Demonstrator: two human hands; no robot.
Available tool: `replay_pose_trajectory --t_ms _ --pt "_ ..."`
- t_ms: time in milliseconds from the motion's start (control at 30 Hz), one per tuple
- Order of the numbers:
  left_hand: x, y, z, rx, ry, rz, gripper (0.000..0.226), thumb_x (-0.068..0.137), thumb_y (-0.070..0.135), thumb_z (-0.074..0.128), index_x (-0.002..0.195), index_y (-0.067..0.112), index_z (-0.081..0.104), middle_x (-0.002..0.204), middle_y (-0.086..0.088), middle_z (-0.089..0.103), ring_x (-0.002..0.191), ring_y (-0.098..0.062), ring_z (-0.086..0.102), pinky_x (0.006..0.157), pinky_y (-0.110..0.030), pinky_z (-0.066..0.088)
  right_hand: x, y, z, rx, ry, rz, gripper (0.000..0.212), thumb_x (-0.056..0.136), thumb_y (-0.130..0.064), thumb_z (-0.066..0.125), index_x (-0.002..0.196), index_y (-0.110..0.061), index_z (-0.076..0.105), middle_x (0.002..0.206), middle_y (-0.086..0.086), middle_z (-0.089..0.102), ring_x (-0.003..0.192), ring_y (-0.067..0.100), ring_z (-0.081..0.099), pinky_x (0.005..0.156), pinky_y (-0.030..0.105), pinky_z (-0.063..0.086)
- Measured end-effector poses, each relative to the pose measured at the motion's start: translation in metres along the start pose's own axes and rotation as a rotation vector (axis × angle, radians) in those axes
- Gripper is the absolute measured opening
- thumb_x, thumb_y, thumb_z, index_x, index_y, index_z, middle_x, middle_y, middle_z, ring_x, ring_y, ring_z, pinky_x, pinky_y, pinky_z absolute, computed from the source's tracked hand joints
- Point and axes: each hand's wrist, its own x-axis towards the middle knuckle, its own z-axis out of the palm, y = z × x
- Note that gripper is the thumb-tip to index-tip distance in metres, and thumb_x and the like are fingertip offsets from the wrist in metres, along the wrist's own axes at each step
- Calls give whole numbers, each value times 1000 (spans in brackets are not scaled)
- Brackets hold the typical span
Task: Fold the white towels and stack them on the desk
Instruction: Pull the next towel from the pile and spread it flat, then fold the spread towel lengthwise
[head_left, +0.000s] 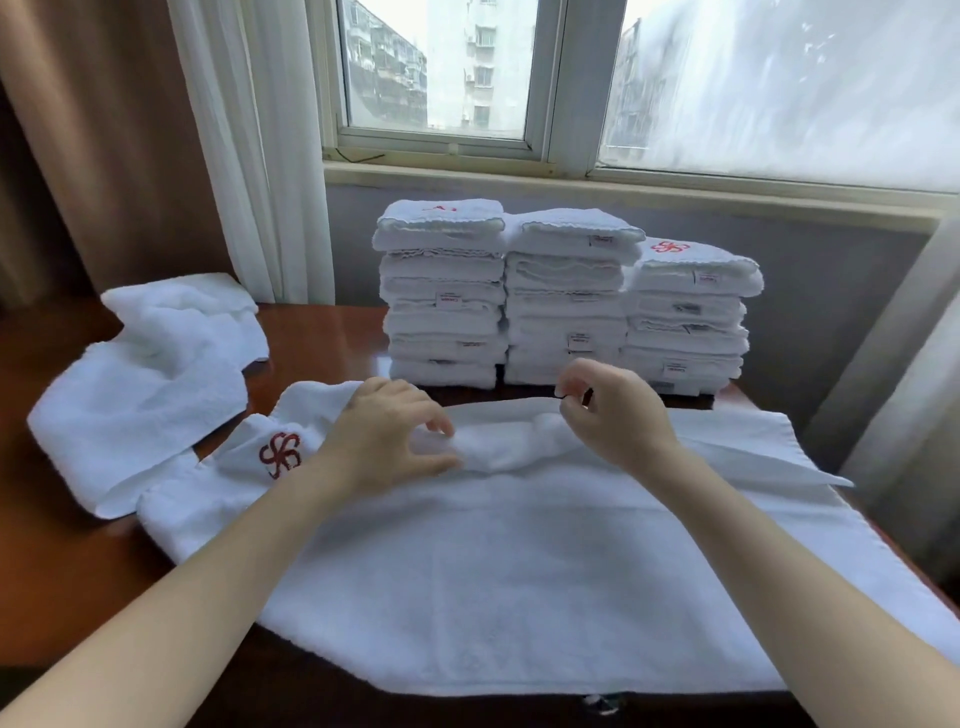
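A large white towel (509, 566) lies spread across the wooden desk (62, 561) in front of me, bunched into a ridge along its far side. My left hand (384, 436) hovers over that ridge with curved fingers, thumb and fingertips touching the bunched cloth. My right hand (608, 410) is raised just above the ridge, its fingertips pinched together; whether it holds cloth is unclear. A red flower logo (280, 454) shows on a folded corner at the left. Three stacks of folded white towels (566, 296) stand at the back of the desk.
A loose pile of unfolded white towels (150, 374) lies at the left of the desk. Curtains (218, 135) hang at the left, and a window (571, 78) with its sill runs behind the stacks. The desk's right edge is close to the spread towel.
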Motion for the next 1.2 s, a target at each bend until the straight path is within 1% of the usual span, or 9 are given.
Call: replay_pose_trajectory --t_ms 100,233,367,500,633,733,900,1033,1200 --pt "-3 3 1 105 -11 -53 29 76 44 80 97 28 71 100 13 67 103 -14 57 96 -29 30 -11 3 -6 -160 -188 84 11 81 -20 56 89 -25 61 84 -11 65 80 20 59 61 28 38" --pt "-4 8 -4 202 115 -135 22 63 16 90 78 21 75 72 -1 64 72 -27 58 77 -34 33 -14 18 -9 -371 -347 250 40 86 -24 56 125 -26 46 116 -3 57 102 24 56 68 30 34" --pt "-2 2 -9 358 189 -224 19 66 19 89 81 27 80 59 -3 57 62 -28 54 66 -37 40 -14 30 -4 -465 -453 318 43 91 -17 50 134 -22 42 126 4 52 109 28 53 71 32 36" --pt "3 0 -7 466 39 -320 21 86 47 63 97 34 75 78 2 67 79 -21 55 72 -34 34 -13 37 -5 -553 -383 283 34 91 -13 52 124 -20 56 123 2 54 118 25 46 70 32 37" --pt "3 -4 -7 514 -95 -402 30 92 48 54 101 27 73 94 1 59 84 -21 57 62 -29 35 -13 42 -8 -648 -316 253 19 89 -7 53 102 -14 64 111 4 56 95 27 52 60 27 31" --pt "5 -7 -15 293 -61 -521 23 98 31 51 104 17 69 97 -4 59 86 -28 59 61 -33 44 -8 47 -12 -508 -223 325 13 92 -6 49 97 -12 60 107 8 58 81 28 50 54 26 29" --pt "21 -12 -31 187 68 -628 17 104 23 42 103 19 58 87 -3 68 73 -24 59 58 -33 37 7 52 -29 -17 -2 468 22 100 -30 47 103 -10 55 107 14 63 97 33 57 70 36 37" --pt "35 -16 -49 143 202 -610 17 104 24 41 106 16 57 106 -12 58 86 -32 51 67 -39 37 22 44 -43 130 154 343 19 98 -26 54 105 -9 59 110 14 60 105 33 55 83 36 38" --pt "54 -22 -90 116 405 -541 20 102 25 43 112 13 55 122 -19 46 106 -46 50 77 -51 43 50 21 -73 93 320 198 24 99 -29 55 109 -9 63 115 12 59 109 30 51 88 29 32"
